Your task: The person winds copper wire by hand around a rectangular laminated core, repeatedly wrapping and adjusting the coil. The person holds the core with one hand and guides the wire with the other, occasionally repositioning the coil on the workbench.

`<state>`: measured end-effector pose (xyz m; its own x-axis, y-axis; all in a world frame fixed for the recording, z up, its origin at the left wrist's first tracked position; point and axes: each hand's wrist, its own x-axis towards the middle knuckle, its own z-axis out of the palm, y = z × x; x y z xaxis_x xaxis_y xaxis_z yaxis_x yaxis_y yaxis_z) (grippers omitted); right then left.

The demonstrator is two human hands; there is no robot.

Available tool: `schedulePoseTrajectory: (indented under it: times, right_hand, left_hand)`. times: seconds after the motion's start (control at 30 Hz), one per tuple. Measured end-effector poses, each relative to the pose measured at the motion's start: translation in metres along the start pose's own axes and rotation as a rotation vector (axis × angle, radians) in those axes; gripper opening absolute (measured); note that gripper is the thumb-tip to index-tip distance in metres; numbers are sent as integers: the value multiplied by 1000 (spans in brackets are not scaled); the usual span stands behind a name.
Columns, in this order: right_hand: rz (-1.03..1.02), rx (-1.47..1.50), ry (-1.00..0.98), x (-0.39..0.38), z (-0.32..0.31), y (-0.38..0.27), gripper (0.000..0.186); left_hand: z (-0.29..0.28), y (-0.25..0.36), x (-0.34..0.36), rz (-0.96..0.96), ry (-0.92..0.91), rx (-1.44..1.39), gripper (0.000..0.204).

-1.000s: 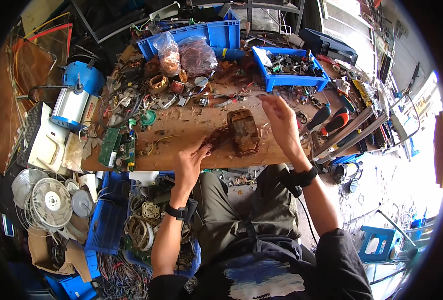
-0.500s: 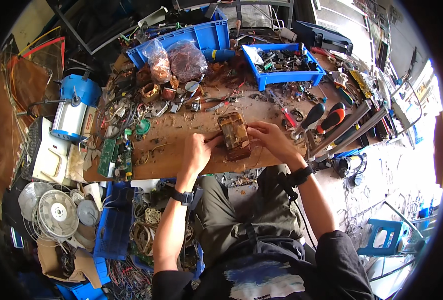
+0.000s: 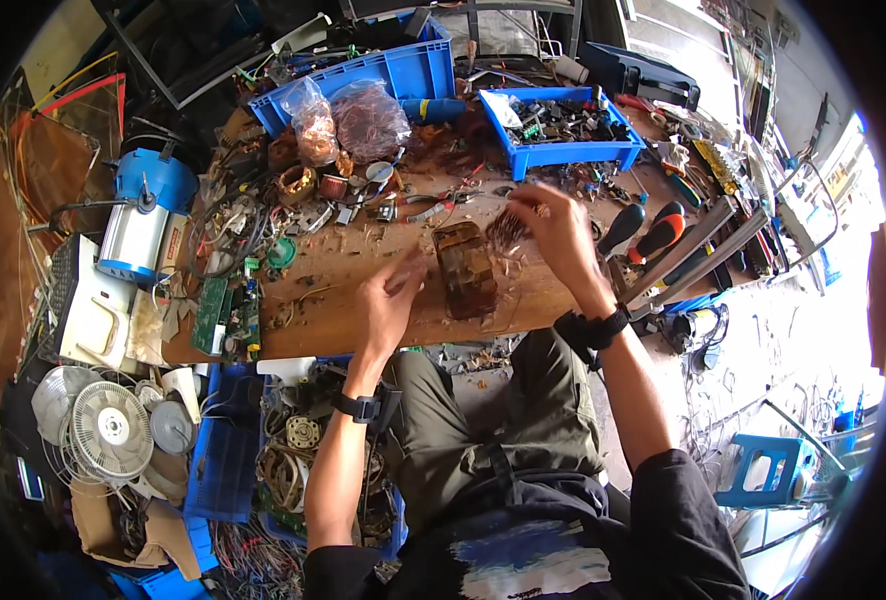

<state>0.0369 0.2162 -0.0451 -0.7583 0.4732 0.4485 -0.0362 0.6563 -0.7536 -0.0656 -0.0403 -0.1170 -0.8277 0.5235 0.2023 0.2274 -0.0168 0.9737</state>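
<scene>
A brown rectangular coil block (image 3: 466, 270), like a transformer winding with amber wrapping, lies near the front edge of the worktable (image 3: 363, 325). To its left is my left hand (image 3: 391, 290), its fingers apart and off the block, with nothing in them. Above and right of the block, my right hand (image 3: 560, 235) is closed on a loose bunch of thin copper wire (image 3: 506, 232). Motion smears the bunch and the fingertips, and its lower strands hang toward the block.
Pliers (image 3: 433, 207) and copper scraps lie beyond the block. A blue tray (image 3: 573, 155) of small parts stands behind, beside bags of copper wire (image 3: 371, 120). Screwdrivers (image 3: 660, 235) and metal bars (image 3: 688, 255) are at right, green circuit boards (image 3: 225, 315) at left.
My left hand has let go of the block and drawn slightly away. My right hand has risen up and right, with a bunch of copper wire now in it. The block stays on the table.
</scene>
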Motion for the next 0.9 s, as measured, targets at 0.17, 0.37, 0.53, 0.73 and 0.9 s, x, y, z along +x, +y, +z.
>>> schedulePoseTrajectory:
  times: [0.17, 0.37, 0.53, 0.73, 0.9]
  right_hand:
    - [-222, 11, 116, 17, 8, -60, 26]
    - [-187, 262, -178, 17, 48, -92, 36]
    - [-73, 255, -286, 10, 47, -86, 31]
    - [-205, -334, 43, -10, -3, -44, 36]
    - [104, -70, -247, -28, -7, -15, 38]
  left_hand:
    - [20, 41, 8, 180, 54, 39, 72]
    - [8, 52, 14, 348, 18, -99, 67]
    - [-12, 45, -6, 260, 122, -55, 47]
    - [-20, 4, -28, 109, 47, -18, 47]
    - [-22, 5, -23, 20, -155, 118, 43]
